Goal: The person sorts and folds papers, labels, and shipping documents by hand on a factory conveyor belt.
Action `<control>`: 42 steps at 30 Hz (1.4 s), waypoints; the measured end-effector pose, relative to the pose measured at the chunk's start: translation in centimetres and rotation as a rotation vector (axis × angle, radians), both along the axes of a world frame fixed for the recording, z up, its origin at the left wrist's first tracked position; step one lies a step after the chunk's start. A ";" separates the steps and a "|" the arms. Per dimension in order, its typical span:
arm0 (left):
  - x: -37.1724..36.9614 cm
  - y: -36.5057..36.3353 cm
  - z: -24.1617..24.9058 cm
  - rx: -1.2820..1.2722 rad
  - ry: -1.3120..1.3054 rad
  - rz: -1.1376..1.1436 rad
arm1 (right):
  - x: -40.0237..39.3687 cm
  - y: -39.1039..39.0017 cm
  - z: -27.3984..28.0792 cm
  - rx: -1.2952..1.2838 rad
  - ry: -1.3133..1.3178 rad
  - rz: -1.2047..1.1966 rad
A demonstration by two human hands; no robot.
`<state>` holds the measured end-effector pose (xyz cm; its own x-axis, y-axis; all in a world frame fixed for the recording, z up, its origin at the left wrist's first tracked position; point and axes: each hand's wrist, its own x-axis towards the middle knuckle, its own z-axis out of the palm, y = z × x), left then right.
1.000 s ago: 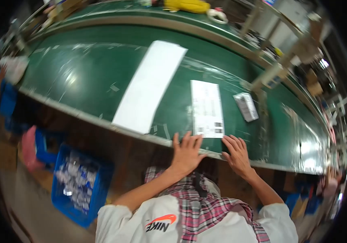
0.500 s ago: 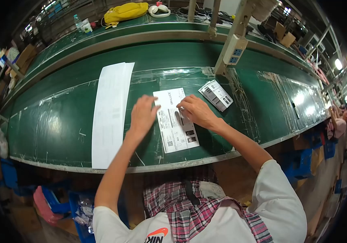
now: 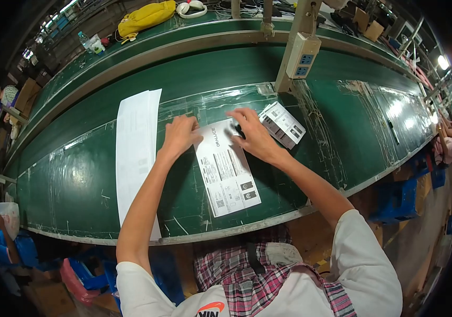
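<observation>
A white printed sheet (image 3: 228, 177) lies flat on the green table (image 3: 78, 174), running from near the front edge toward the middle. My left hand (image 3: 180, 134) rests with fingers curled on the sheet's far left corner. My right hand (image 3: 251, 132) lies palm down on the sheet's far right corner, fingers spread. Just right of that hand sits a small printed packet (image 3: 283, 124). A long white paper strip (image 3: 133, 158) lies left of my left arm.
A post with a power socket block (image 3: 298, 55) rises behind the packet. At the table's far side sit a yellow bag (image 3: 144, 16), white headphones (image 3: 191, 7) and a bottle (image 3: 82, 39). Blue crates (image 3: 400, 203) stand on the floor at the right.
Both hands have moved away from the front edge onto the printed sheet and now press its far corners. The view has swung, so the sheet and strip sit further left.
</observation>
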<state>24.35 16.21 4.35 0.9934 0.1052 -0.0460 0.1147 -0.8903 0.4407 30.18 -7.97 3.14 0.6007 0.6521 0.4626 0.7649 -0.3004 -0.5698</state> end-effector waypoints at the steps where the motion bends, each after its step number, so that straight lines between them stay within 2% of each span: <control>1: -0.6 -0.2 0.0 -0.117 -0.065 -0.002 | 0.6 0.2 0.0 0.010 0.014 -0.017; 2: -1.3 -0.6 -0.1 -0.233 -0.131 -0.006 | 1.1 0.3 0.0 0.019 0.026 -0.035; 3: -2.6 -2.0 1.3 -0.194 -0.219 -0.002 | 1.3 0.4 -0.1 0.103 0.024 -0.048; 6: -5.7 -3.4 0.5 -0.175 -0.531 -0.045 | 1.5 -0.6 1.2 -0.044 0.501 0.124; 7: -6.7 -3.7 0.2 -0.131 -0.581 -0.088 | 0.6 -0.9 0.8 -0.005 0.299 0.126; 10: -9.0 -4.4 -0.7 0.000 -0.732 -0.225 | -1.9 -1.8 0.6 -0.049 0.017 0.147; 14: -10.2 -5.4 -2.0 0.064 -0.735 -0.295 | -3.0 -2.6 -1.0 -0.035 -0.160 0.163; 18: -10.9 -5.2 -2.6 0.120 -0.694 -0.371 | -3.8 -3.3 -0.9 -0.117 -0.229 0.203; 21: -11.0 -5.3 -3.0 0.086 -0.666 -0.375 | -4.0 -3.5 -1.4 -0.118 -0.240 0.192; 24: -10.9 -5.7 -2.8 0.066 -0.647 -0.249 | -4.3 -3.6 -1.1 -0.137 -0.226 0.198; 30: -11.0 -5.0 -3.0 0.047 -0.669 -0.196 | -4.3 -3.7 -1.4 -0.124 -0.230 0.202; 37: -12.1 -4.4 -3.2 0.118 -0.635 -0.364 | -4.4 -4.0 -1.6 -0.134 -0.273 0.222; 42: -12.3 -4.4 -3.3 0.093 -0.621 -0.345 | -4.4 -4.3 -1.8 -0.130 -0.224 0.234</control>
<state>12.01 11.85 1.09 0.8107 -0.2434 0.5325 -0.4273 -0.8678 0.2537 25.78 -12.23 1.35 0.3209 0.8221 0.4703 0.9234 -0.1612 -0.3484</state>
